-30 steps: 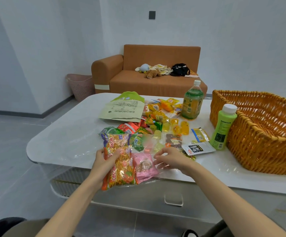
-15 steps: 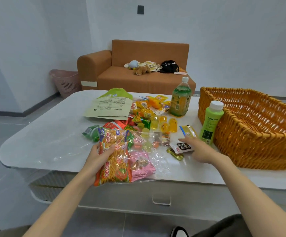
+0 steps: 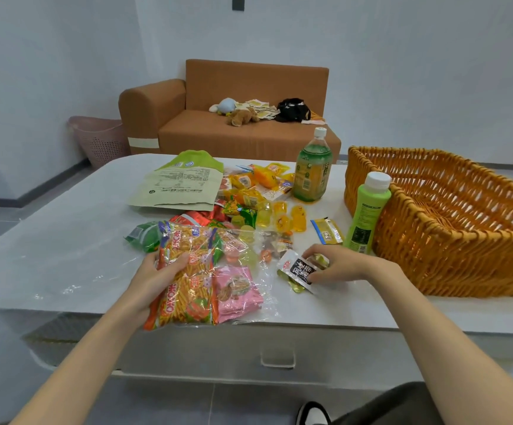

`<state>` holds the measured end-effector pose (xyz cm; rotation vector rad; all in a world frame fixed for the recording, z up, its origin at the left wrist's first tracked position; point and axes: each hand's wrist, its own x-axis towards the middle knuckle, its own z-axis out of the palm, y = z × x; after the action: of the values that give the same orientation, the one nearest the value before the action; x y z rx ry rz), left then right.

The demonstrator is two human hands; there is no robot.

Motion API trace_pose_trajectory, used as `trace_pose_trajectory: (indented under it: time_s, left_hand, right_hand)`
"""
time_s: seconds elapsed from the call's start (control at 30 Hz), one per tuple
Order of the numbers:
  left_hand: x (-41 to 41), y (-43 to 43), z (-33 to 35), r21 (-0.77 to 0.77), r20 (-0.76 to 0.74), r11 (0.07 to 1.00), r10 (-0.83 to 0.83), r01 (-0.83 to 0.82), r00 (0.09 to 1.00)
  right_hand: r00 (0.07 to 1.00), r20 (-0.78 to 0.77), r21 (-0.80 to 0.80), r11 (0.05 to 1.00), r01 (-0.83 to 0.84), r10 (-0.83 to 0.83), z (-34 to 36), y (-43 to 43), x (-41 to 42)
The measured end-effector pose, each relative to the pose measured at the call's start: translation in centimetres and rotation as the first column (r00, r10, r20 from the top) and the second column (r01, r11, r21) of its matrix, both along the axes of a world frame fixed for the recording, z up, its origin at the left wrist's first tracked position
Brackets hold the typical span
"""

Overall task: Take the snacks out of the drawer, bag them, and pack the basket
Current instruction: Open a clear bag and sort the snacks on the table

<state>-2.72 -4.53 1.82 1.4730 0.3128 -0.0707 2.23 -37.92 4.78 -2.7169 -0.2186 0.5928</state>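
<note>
Lower centre of the frame, the left hand (image 3: 157,279) grips the clear snack bag (image 3: 218,280) on the tabletop (image 3: 65,240); the right hand (image 3: 339,265) pinches a black-and-white sachet (image 3: 299,269) just right of it, near the basket (image 3: 463,256).

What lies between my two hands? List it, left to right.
Head view: gripped by the left hand, the clear bag with the orange stick-snack pack and the pink packet; then the black-and-white sachet that the right hand pinches.
</note>
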Motion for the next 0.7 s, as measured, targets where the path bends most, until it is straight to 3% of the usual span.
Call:
trace_pose_trajectory:
  time_s: [0.07, 0.2, 0.47, 0.57, 0.63, 0.7]
  left_hand:
    - [0.1, 0.1, -0.1, 0.006, -0.004, 1.0, -0.006, 0.006, 1.0]
    - [0.0, 0.2, -0.1, 0.013, -0.005, 1.0, -0.01, 0.01, 1.0]
    - [-0.7, 0.9, -0.2, -0.033, -0.019, 0.999, -0.031, 0.031, 0.999]
    - [-0.9, 1.1, -0.2, -0.05, -0.021, 0.998, -0.026, 0.025, 0.999]
    - [-1.0, 1.4, -0.3, -0.058, -0.021, 0.998, -0.027, 0.025, 0.999]
    - [-1.0, 1.6, -0.4, -0.058, -0.022, 0.998, -0.033, 0.032, 0.999]
  right_hand:
    - [1.0, 0.001, 0.036, 0.999, 0.029, -0.029, -0.1, 0.0, 0.0]
    - [0.998, 0.039, -0.109, 0.993, 0.045, -0.041, -0.5, 0.3, 0.0]
    - [0.986, 0.056, 0.026, 0.988, 0.154, -0.155, 0.3, 1.1, -1.6]
    - [0.963, 0.062, 0.21, 0.947, 0.244, -0.262, 1.7, 0.8, -2.6]
    - [0.937, 0.031, 0.435, 0.849, 0.3, -0.347, 2.9, 0.6, -3.1]
    - [0.938, -0.075, 0.546, 0.773, 0.322, -0.337, 3.5, 0.6, -3.4]
